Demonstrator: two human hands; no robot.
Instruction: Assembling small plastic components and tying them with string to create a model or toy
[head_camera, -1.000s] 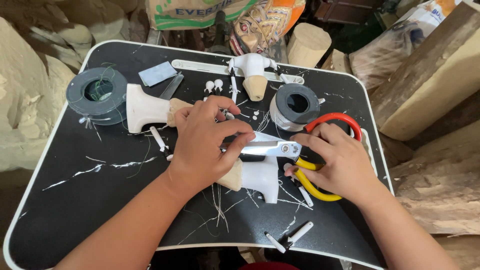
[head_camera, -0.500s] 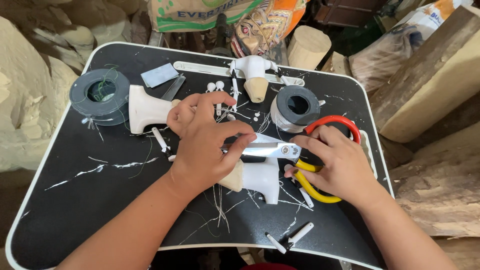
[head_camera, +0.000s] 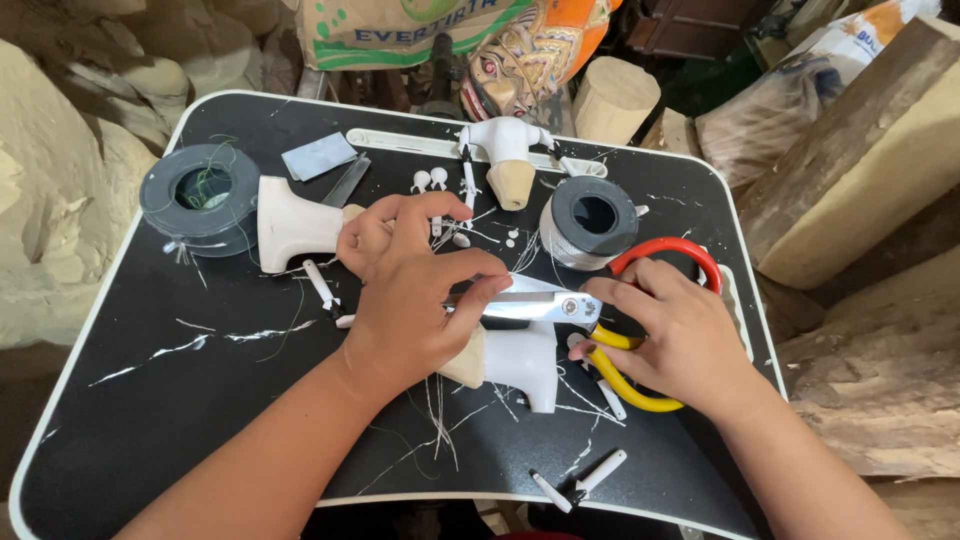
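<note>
Scissors (head_camera: 590, 320) lying flat mid-tray, blades pointing left, red and yellow loops to the right. Right hand (head_camera: 675, 335) curled over the handles, fingers on the yellow loop, closed on it. Left hand (head_camera: 415, 290) pressed down over the blade tips and the white carved piece (head_camera: 520, 360) beneath, thumb and forefinger pinched together at the blade; whether anything thin sits in that pinch, cannot tell. Carved piece resting on the black tray (head_camera: 150, 420), tan stub end half hidden under the left palm. Handling estimate: scissors stiff, steel, moderate weight, smooth blades likely slippery, so best taken by the loops, never by the edge. Carved piece looks like light painted wood, rigid, thin projecting parts probably breakable; safest grip around the thick body, not the narrow ends. Loose pale fibres (head_camera: 440, 420) strewn under both: limp, near weightless, easy to drag or snag. Nearby: grey spool (head_camera: 195, 195) at far left, wound spool (head_camera: 590, 220) just above the red loop, second white piece (head_camera: 290, 225) just left of the left hand, small white pegs (head_camera: 600, 470) near the front rim.
</note>
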